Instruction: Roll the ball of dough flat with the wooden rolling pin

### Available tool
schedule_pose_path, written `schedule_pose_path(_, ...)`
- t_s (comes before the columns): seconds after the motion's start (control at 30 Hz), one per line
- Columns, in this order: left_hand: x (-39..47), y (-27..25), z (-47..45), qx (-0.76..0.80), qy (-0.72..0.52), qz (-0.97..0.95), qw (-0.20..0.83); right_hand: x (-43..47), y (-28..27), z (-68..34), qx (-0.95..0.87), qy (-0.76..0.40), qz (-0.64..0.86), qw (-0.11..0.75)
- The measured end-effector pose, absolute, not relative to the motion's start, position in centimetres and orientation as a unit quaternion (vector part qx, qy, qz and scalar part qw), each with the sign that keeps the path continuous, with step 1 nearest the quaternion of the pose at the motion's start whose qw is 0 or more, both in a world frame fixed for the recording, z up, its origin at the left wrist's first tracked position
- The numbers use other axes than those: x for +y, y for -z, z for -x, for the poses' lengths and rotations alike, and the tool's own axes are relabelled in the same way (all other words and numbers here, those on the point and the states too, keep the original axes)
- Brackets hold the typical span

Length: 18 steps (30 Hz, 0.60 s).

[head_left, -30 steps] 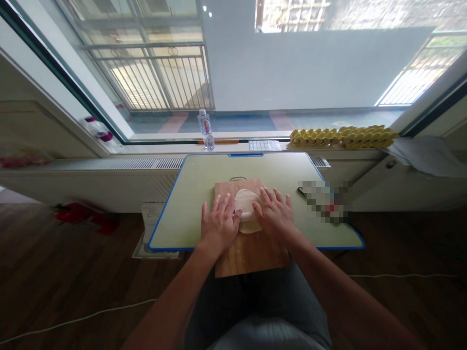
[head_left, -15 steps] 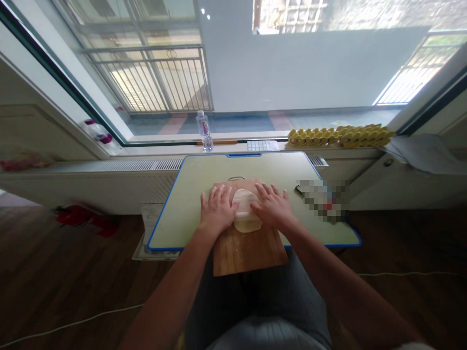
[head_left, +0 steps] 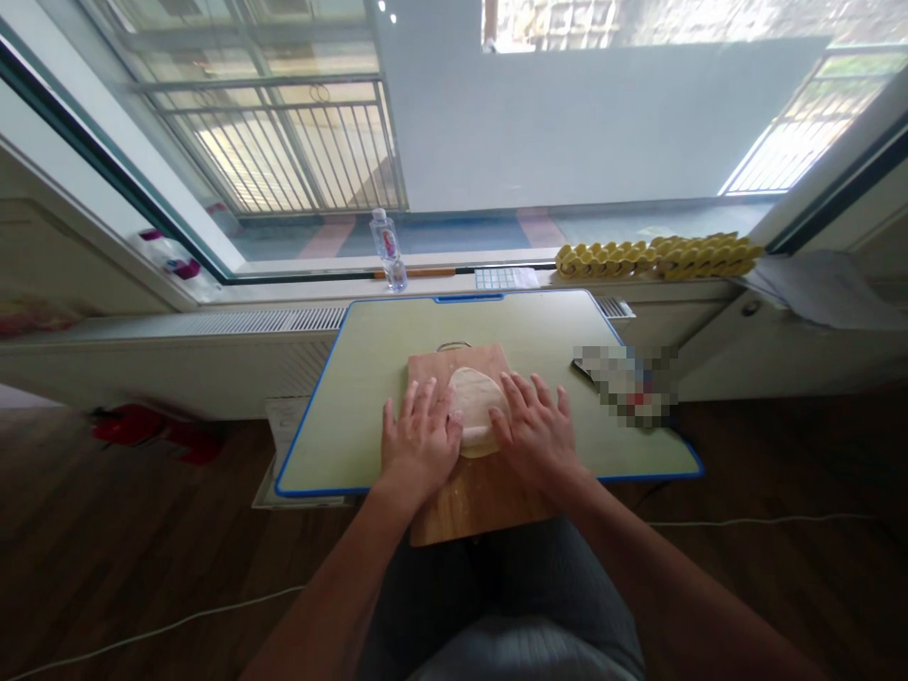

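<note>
A flat, round sheet of dough (head_left: 477,392) lies on a wooden cutting board (head_left: 489,497). Across its near part runs a pale bar, apparently a rolling pin (head_left: 479,436), whose ends are hidden under my palms. My left hand (head_left: 424,435) is laid flat over the left end, fingers stretched forward and apart. On the opposite side my right hand (head_left: 537,426) presses down the same way with spread fingers. Both thumbs point inward at the dough's edges. Neither hand wraps around anything.
The board lies on a small blue-edged table (head_left: 333,426) and overhangs its near edge. A pixelated object (head_left: 624,386) lies at the right. A plastic bottle (head_left: 387,251), a patterned card (head_left: 505,278) and yellow egg-tray-like pieces (head_left: 656,258) stand along the windowsill.
Both hands have slid toward me over the dough, and the pale bar has moved nearer with them. More of the dough's far part now shows. The camera view has shifted slightly.
</note>
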<state>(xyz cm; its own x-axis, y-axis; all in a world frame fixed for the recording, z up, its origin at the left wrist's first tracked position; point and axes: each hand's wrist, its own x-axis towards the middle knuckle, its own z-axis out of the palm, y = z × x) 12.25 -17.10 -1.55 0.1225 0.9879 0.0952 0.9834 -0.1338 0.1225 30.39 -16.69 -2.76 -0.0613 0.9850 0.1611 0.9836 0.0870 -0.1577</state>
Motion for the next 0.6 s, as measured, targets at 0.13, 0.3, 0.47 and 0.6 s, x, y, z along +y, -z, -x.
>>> schedule_pose_path(0.13,-15.4,1.8,-12.1,0.660,-0.063,-0.748,0.016,-15.0,2.5,-30.3,-0.718,-0.021,0.684,0.128)
schedule_pose_path(0.3,-11.9,2.3,-11.6,0.657,-0.040,-0.751,0.048,-11.8,1.8,-30.0,-0.700,-0.059,0.703,0.111)
schedule_pose_path(0.47,-14.2,2.3,-11.7,0.646,-0.065,-0.761,0.020,-14.0,2.1,-30.3,-0.718,-0.032,0.690,0.084)
schedule_pose_path(0.6,-18.7,2.1,-11.9,0.627,-0.093,-0.774,0.006,-18.4,2.7,-30.9,-0.736,-0.010,0.671,0.090)
